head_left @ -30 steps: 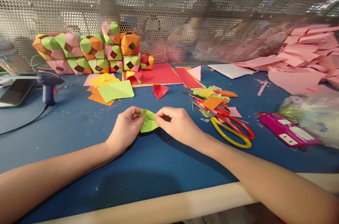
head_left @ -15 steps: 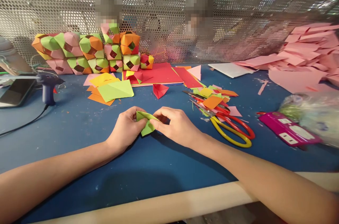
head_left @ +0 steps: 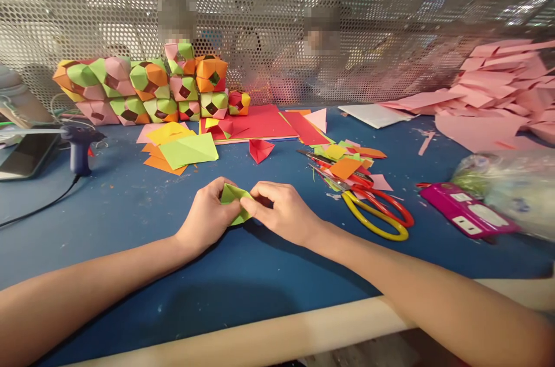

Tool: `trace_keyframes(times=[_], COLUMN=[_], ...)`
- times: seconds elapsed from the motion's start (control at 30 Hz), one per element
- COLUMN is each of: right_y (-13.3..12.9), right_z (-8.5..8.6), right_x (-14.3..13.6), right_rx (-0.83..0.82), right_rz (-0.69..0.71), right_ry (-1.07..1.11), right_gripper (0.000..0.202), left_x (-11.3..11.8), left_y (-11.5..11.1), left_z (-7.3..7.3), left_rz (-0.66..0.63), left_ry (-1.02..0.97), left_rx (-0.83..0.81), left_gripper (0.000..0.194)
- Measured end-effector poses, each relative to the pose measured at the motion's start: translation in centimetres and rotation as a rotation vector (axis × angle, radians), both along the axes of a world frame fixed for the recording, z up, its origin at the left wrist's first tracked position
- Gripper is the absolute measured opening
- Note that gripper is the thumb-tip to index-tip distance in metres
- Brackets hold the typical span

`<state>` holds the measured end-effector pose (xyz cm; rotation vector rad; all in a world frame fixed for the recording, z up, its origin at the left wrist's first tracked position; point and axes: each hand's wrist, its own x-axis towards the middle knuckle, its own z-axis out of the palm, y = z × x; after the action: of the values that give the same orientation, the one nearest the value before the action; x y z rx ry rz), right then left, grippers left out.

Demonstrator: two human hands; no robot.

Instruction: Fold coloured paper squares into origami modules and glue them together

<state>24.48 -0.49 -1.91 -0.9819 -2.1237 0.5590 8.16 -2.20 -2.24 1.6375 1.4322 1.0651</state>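
Note:
A small folded piece of green paper is held just above the blue table, between my two hands. My left hand pinches it from the left, thumb across its face. From the right, my right hand grips its edge between thumb and fingers, which partly hide the paper. Beyond my hands lies a folded red paper piece. To its left are flat sheets, with a light green sheet on top of orange and yellow ones.
Folded paper balls are stacked against the perforated metal screen. Scissors with yellow and red handles lie on the right near paper scraps. A glue gun stands at left; a magenta power strip and pink paper pile are at right.
My right thumb and fingers have shifted slightly left, closer to my left thumb, and now cover more of the green paper. The paper has tilted a little.

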Motion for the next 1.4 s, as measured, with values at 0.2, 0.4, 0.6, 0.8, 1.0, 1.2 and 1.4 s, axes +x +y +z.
trace_keyframes(times=[0.2,0.4,0.6,0.8,1.0,1.2,1.4], right_y=[4.4,10.3,11.0,8.7,4.9,1.1,1.2], right_z=[0.0,-2.0,-2.8,-1.7,0.4,1.2,-0.1], right_x=[1.9,3.0,3.0,2.8,2.2,0.1,-0.4], right_rx=[0.054,0.059,-0.051,-0.021,-0.104,-0.315,-0.222], right_rz=[-0.224,-0.377,-0.313,-0.298,-0.274,-0.080,-0.099], right_ry=[0.150,-0.001,0.007,0.166,0.406,0.501,0.321], right_gripper=[0.017,0.020,0.020,0.024,0.021,0.018,0.010], left_x=[-0.5,-0.4,-0.3,-0.5,-0.3,-0.1,0.2], left_y=[0.6,0.7,0.7,0.8,1.0,0.7,0.3], left_z=[-0.8,-0.9,-1.0,-1.0,-1.0,-0.5,-0.1], left_rz=[0.032,0.025,-0.063,-0.080,-0.060,-0.117,-0.134], left_ry=[-0.025,-0.135,-0.280,-0.397,-0.625,-0.768,-0.775], left_rx=[-0.015,-0.024,-0.096,-0.136,-0.173,-0.152,-0.174], left_gripper=[0.019,0.021,0.018,0.018,0.019,0.024,0.024])
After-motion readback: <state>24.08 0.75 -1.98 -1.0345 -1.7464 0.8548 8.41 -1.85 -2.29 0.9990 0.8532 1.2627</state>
